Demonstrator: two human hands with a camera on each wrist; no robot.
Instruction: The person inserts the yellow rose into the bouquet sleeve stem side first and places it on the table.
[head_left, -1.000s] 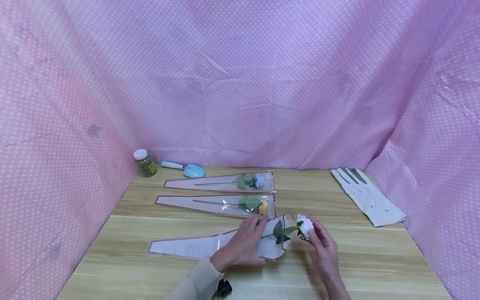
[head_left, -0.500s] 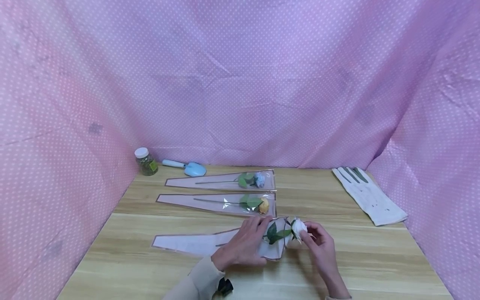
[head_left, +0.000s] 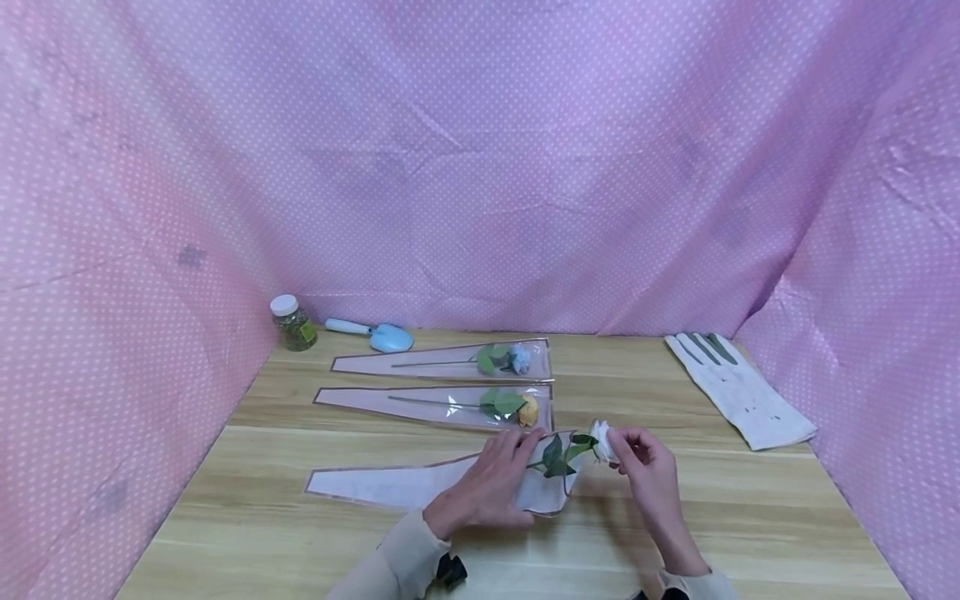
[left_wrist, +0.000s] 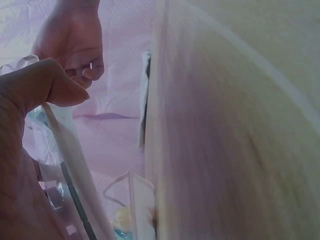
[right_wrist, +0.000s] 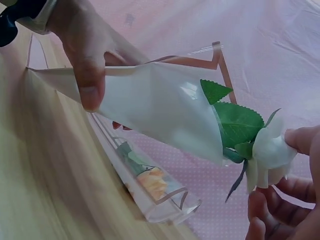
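My left hand [head_left: 491, 483] grips a flat, tapered flower sleeve [head_left: 375, 486], white with a brown border, its thumb across the near face in the right wrist view. The sleeve's wide mouth, on the right, is spread open. My right hand [head_left: 651, 471] pinches the head of a white artificial rose [right_wrist: 272, 152] between thumb and fingers. The bloom stands just outside the mouth. Its green leaves [right_wrist: 237, 122] overlap the mouth, and the stem runs into the sleeve. In the left wrist view the dark green stem [left_wrist: 75, 200] shows through the clear film.
Behind lie two similar sleeves, one with a yellow rose [head_left: 528, 411], one with a blue rose [head_left: 519, 359]. A light blue trowel [head_left: 390, 337] and a white-lidded jar [head_left: 293, 327] stand at the back left. White gloves [head_left: 738, 396] lie at the right.
The white rose has gone left towards the sleeve, then a little up and right, with its leaves further over the mouth. My left hand stays almost in place.
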